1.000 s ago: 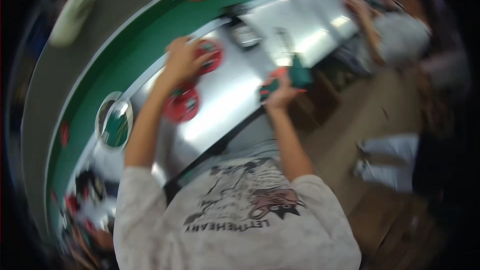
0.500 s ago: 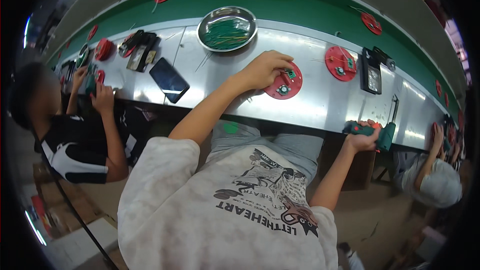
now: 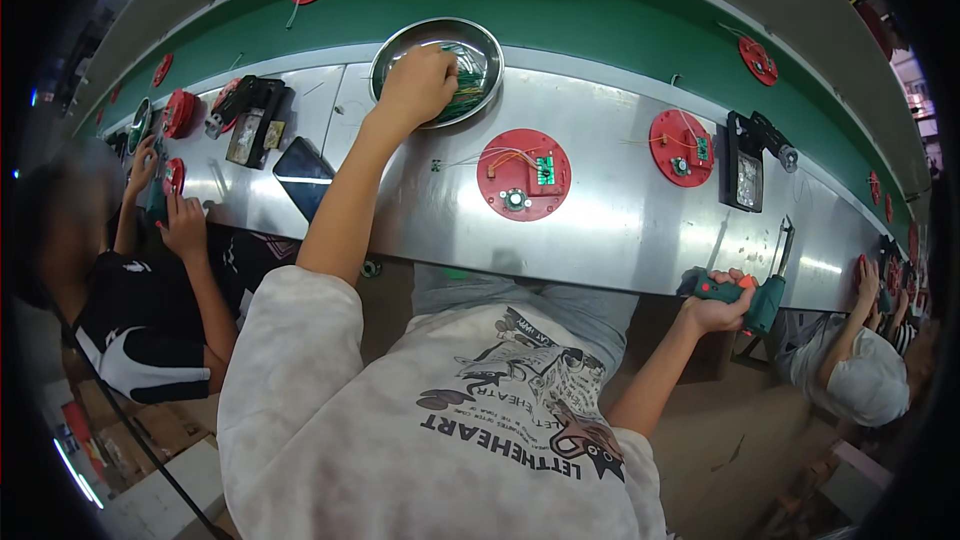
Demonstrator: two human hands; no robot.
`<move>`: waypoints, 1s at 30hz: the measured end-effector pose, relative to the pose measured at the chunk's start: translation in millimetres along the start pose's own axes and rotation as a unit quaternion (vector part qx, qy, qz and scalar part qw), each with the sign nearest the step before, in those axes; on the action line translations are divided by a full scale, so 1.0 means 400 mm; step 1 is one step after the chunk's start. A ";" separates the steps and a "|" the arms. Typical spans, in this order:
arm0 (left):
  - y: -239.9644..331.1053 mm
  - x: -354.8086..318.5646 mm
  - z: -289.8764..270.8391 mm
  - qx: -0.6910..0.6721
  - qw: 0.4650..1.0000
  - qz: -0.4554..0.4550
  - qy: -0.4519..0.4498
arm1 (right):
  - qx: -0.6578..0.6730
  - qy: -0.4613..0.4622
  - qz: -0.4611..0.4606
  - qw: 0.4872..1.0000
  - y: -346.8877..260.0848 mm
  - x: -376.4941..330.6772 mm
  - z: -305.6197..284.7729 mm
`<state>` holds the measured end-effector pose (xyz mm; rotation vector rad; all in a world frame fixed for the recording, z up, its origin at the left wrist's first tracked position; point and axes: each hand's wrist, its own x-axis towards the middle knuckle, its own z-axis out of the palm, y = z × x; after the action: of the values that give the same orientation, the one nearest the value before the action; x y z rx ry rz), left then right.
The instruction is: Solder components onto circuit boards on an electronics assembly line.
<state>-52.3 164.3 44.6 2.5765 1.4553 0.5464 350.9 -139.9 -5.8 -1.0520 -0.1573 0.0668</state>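
My left hand (image 3: 420, 87) is over the round metal bowl (image 3: 497, 75), its fingers curled down among thin green wires (image 3: 468, 98). The fingertips are hidden, so what they pinch does not show. My right hand (image 3: 720, 305) grips a dark green soldering gun (image 3: 766, 304) with a red trigger near the bench's front edge; its metal tip points away from me. On the bench between my hands lies a red disc (image 3: 495, 202) carrying a small green circuit board (image 3: 545, 171), a round metal part and thin wires that stick out to the left.
A second wired red disc (image 3: 668, 162) lies to the right, beside a black stand (image 3: 743, 180). Left of my forearm are a dark phone (image 3: 300, 180) and another stand (image 3: 247, 135). More discs rest on the green strip (image 3: 600, 15). Co-workers sit on both sides.
My left hand has left the red disc and moved left and away from me into the bowl of wires. The right hand still holds the soldering gun at the edge.
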 end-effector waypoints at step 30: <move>0.150 -0.072 -0.087 -0.299 0.950 0.036 0.081 | -0.071 -0.129 -0.030 0.989 -0.037 -0.033 -0.005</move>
<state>-30.7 106.3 87.0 2.1384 1.0201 1.0435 338.0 -150.7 4.6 -1.1783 -0.4329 0.1384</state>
